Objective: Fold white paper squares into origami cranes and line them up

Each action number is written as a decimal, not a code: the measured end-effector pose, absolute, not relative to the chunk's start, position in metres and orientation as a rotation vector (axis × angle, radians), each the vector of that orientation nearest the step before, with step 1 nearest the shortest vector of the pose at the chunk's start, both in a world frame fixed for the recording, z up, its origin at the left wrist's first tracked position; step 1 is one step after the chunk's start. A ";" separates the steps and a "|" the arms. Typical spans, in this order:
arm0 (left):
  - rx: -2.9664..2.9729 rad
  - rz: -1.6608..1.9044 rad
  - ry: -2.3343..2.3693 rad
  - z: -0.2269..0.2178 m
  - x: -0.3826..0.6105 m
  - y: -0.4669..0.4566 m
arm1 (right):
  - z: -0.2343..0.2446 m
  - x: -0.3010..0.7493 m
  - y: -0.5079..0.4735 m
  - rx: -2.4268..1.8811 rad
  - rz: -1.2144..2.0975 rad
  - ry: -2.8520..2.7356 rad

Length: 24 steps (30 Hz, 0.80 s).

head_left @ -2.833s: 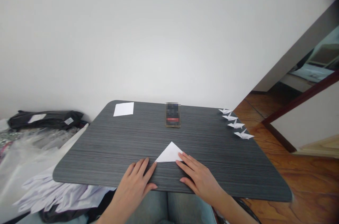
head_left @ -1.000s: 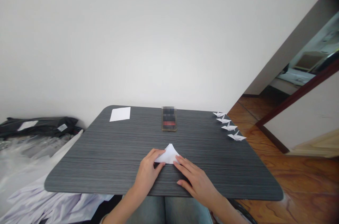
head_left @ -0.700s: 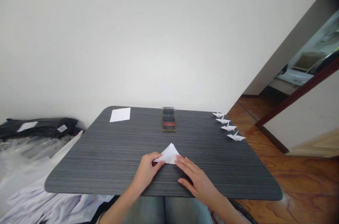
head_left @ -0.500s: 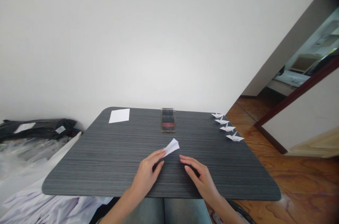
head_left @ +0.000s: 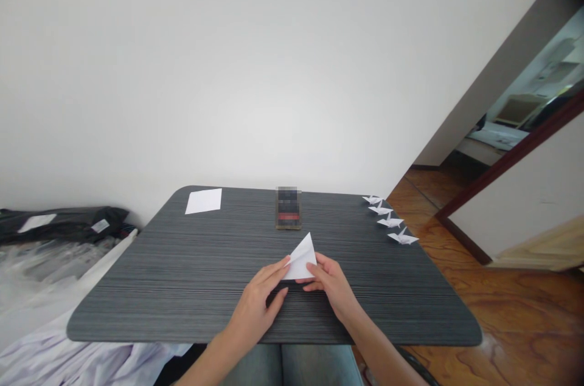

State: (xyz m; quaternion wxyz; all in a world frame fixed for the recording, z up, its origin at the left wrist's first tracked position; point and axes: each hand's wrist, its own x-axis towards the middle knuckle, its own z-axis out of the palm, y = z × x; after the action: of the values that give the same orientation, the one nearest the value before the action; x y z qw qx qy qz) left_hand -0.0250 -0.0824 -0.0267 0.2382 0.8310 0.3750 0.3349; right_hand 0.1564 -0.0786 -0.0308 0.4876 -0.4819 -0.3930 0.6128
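A small white folded paper triangle (head_left: pixel 303 255) is held just above the dark grey table (head_left: pixel 182 276), its point tilted up and away from me. My left hand (head_left: pixel 260 307) pinches its lower left edge with thumb and fingertips. My right hand (head_left: pixel 333 286) grips its lower right corner. Both hands meet near the table's middle front.
A phone (head_left: pixel 288 211) stands upright behind the paper. A flat white sheet (head_left: pixel 204 200) lies at the far left corner. Several white paper cranes (head_left: pixel 390 220) line the right edge. Crumpled papers (head_left: pixel 68 355) and a black bag (head_left: pixel 68 222) lie left of the table; wooden floor is on the right.
The paper triangle lay flat under both hands; my left hand lifted it, my right hand let go briefly, and now both hands hold it raised and turned.
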 end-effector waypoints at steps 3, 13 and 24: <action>1.892 1.004 1.049 -0.030 -0.025 -0.080 | -0.035 0.155 -0.075 -1.194 1.477 -0.951; 1.176 1.011 0.933 -0.034 -0.030 -0.062 | -0.030 0.160 -0.068 -1.259 1.410 -1.209; 1.235 0.943 0.960 -0.002 -0.021 -0.018 | -0.004 0.162 -0.049 -1.214 1.383 -1.485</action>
State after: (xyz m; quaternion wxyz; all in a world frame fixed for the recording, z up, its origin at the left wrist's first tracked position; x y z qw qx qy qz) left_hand -0.0207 -0.0177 -0.0022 0.6113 0.5352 0.4159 0.4085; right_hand 0.1620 -0.0485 -0.0037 0.3788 -0.4750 -0.5814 0.5412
